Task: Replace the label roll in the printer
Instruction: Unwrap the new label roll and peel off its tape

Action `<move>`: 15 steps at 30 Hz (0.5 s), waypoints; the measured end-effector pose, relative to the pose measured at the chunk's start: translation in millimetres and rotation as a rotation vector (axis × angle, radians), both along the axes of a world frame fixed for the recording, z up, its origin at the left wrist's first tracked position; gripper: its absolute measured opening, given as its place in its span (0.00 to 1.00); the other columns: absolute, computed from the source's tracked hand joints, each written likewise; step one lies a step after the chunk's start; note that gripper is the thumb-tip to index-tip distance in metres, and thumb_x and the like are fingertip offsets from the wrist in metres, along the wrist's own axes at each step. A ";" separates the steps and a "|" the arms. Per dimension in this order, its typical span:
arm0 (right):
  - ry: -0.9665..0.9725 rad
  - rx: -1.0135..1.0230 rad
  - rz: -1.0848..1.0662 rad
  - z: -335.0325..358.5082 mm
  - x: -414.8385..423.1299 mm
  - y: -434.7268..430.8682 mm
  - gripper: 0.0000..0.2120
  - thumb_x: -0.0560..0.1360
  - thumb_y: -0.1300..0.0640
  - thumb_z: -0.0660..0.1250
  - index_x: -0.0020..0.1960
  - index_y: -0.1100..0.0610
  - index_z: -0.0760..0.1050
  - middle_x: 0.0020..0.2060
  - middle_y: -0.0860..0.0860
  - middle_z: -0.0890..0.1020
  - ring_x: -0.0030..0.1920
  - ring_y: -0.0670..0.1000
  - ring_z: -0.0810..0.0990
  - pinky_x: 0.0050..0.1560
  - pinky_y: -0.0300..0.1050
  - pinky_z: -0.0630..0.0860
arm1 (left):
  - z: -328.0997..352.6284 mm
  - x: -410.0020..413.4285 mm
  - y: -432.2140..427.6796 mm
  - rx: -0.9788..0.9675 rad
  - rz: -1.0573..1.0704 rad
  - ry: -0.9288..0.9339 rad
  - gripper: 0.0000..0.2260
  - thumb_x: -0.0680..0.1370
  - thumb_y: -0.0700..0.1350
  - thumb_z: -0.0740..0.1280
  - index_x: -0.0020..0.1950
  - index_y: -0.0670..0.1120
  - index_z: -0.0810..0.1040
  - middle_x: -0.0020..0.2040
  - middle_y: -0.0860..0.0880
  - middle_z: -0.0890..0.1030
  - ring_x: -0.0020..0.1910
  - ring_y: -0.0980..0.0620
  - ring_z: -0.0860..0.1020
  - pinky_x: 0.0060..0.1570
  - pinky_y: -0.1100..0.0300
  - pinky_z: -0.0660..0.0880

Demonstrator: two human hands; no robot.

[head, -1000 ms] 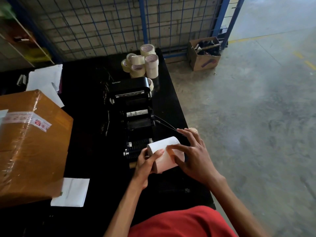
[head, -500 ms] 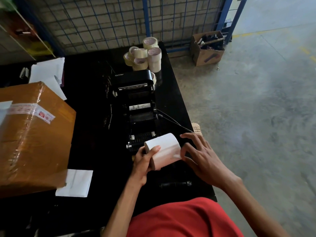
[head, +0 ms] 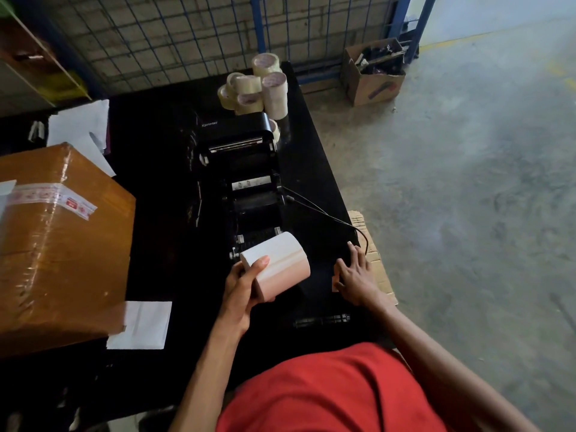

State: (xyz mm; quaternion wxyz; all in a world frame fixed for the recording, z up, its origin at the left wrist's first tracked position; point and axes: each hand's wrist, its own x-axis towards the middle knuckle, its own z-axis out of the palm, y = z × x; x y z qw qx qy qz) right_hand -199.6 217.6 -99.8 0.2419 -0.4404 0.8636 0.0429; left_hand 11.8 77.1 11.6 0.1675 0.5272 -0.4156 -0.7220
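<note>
while the left hand [head: 241, 288] grips it, fingers wrapped round its near end, the white roll [head: 276, 265] hangs just in front of the open printer [head: 246, 182], above the black bench [head: 162, 194]. right hand [head: 353, 275] lies flat on the bench beside it, fingers spread, holding nothing. tape rolls [head: 258, 88] stand behind the printer; a brown box [head: 56, 244] sits far left.

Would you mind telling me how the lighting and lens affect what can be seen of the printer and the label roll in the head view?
Head view: the black printer nearly merges with the black table, its open bay underexposed; the white label roll in the left hand stands out clearly; glare streaks the taped carton; wide-angle bowing bends the mesh fence.
</note>
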 end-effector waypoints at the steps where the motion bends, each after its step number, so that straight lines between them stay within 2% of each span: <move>1: 0.006 0.001 -0.006 -1.7 0.9 -0.1 0.23 0.78 0.46 0.64 0.69 0.55 0.66 0.80 0.65 0.45 0.80 0.65 0.47 0.77 0.59 0.55 | -0.3 1.5 1.5 -0.004 -0.003 -0.002 0.31 0.61 0.58 0.76 0.61 0.48 0.79 0.60 0.40 0.81 0.57 0.38 0.81 0.32 0.54 0.79; 3: 0.007 -0.055 -0.039 0.1 2.0 3.3 0.25 0.76 0.46 0.66 0.70 0.53 0.66 0.80 0.64 0.50 0.79 0.64 0.52 0.76 0.58 0.57 | -0.8 4.4 3.6 -0.009 -0.004 -0.006 0.32 0.60 0.59 0.77 0.62 0.48 0.78 0.60 0.41 0.81 0.56 0.39 0.81 0.32 0.54 0.79; 5: -0.022 -0.188 -0.122 4.4 2.2 12.2 0.24 0.75 0.48 0.68 0.69 0.51 0.69 0.76 0.61 0.62 0.75 0.63 0.61 0.72 0.56 0.63 | -0.7 6.1 5.2 -0.007 -0.005 -0.008 0.33 0.60 0.59 0.77 0.62 0.47 0.78 0.60 0.42 0.82 0.55 0.40 0.82 0.32 0.54 0.79; 7: -0.079 -0.290 -0.224 6.3 1.3 28.2 0.20 0.75 0.50 0.69 0.65 0.51 0.73 0.65 0.57 0.75 0.65 0.60 0.73 0.62 0.52 0.72 | 0.0 6.3 6.4 -0.003 -0.015 -0.012 0.33 0.60 0.59 0.77 0.61 0.47 0.78 0.59 0.42 0.82 0.54 0.41 0.82 0.32 0.53 0.79; 9: -0.217 -0.257 -0.341 6.1 1.9 45.9 0.13 0.75 0.51 0.69 0.58 0.52 0.78 0.52 0.53 0.83 0.53 0.57 0.82 0.46 0.47 0.75 | 0.8 6.3 7.1 -0.002 -0.027 -0.010 0.33 0.59 0.59 0.77 0.61 0.47 0.78 0.59 0.42 0.82 0.54 0.41 0.82 0.33 0.53 0.80; 11: -0.472 -0.189 -0.459 4.4 5.9 59.3 0.07 0.76 0.53 0.70 0.52 0.54 0.80 0.43 0.51 0.87 0.44 0.56 0.87 0.40 0.47 0.80 | 0.7 6.2 7.9 -0.002 -0.034 -0.007 0.33 0.59 0.58 0.77 0.61 0.47 0.78 0.59 0.42 0.82 0.55 0.41 0.82 0.32 0.53 0.80; 13: -0.700 -0.199 -0.567 2.2 12.5 68.0 0.05 0.77 0.57 0.71 0.51 0.56 0.81 0.41 0.54 0.88 0.38 0.57 0.88 0.39 0.51 0.84 | -0.5 6.0 9.3 0.002 -0.041 0.001 0.32 0.60 0.58 0.77 0.62 0.47 0.78 0.60 0.41 0.82 0.56 0.39 0.82 0.32 0.53 0.79; 15: -0.792 -0.234 -0.616 0.4 20.1 70.1 0.06 0.76 0.62 0.71 0.53 0.60 0.81 0.41 0.56 0.87 0.36 0.56 0.87 0.38 0.49 0.85 | -2.7 5.8 11.1 0.009 -0.054 0.008 0.31 0.62 0.58 0.77 0.62 0.47 0.78 0.61 0.40 0.81 0.58 0.38 0.81 0.32 0.53 0.79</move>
